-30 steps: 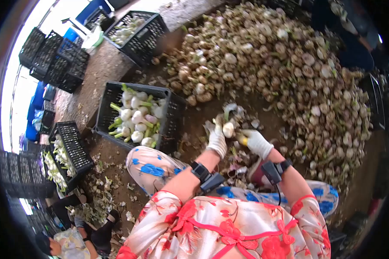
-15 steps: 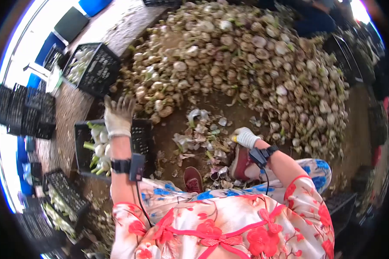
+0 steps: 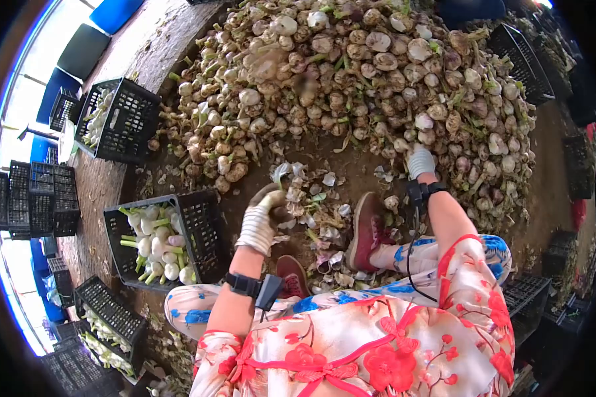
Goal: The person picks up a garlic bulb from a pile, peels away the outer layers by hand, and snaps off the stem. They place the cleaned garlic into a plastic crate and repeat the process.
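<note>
My left hand (image 3: 263, 215), in a dirty white knit glove with darkened fingers, hovers over the floor between the crate and my shoes. Its fingers curve apart from the thumb, with nothing visible between them. At the near edge of the big heap of garlic (image 3: 351, 73), my right hand (image 3: 420, 162) reaches in among the bulbs, gloved too. Its fingertips point away from me and are hidden, so I cannot tell what they grip. Peeled-off garlic skins (image 3: 318, 205) lie scattered below and between the hands. Trimmed white garlic bulbs (image 3: 157, 245) with green stems fill part of the black crate (image 3: 205, 231) on my left.
Another black crate of garlic (image 3: 119, 122) stands at upper left, and stacked crates (image 3: 36, 198) sit beyond it. A tilted crate (image 3: 109, 311) lies at lower left. My red shoes (image 3: 367, 235) rest on the dirt floor before me. One more crate (image 3: 520, 63) borders the heap at right.
My left hand has left the crate and moved right, over the skins. My right hand has gone forward and right from near my shoe to the heap's edge.
</note>
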`<action>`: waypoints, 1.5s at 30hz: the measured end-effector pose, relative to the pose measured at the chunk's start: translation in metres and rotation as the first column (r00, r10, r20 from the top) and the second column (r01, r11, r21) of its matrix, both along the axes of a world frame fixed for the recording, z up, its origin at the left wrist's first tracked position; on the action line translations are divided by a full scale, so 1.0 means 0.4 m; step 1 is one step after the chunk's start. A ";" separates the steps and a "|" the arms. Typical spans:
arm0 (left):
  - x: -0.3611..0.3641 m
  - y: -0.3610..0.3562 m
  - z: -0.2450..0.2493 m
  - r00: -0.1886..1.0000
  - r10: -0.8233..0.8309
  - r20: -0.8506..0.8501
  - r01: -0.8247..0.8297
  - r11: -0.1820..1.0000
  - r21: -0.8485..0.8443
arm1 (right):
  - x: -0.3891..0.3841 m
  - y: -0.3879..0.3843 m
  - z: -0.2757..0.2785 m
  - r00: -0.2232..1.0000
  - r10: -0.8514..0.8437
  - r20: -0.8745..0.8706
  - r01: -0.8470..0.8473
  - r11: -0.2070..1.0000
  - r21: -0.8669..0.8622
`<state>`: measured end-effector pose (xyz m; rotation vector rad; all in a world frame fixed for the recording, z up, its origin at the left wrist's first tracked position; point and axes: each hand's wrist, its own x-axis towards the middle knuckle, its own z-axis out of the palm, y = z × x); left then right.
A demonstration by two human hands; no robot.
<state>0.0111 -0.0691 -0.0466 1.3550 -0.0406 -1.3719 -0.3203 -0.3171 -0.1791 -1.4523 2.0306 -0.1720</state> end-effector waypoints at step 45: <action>-0.105 0.099 0.066 0.995 0.045 0.085 -0.010 0.927 -0.375 | 0.430 0.503 0.401 0.369 0.684 0.629 -0.387 0.728 -0.565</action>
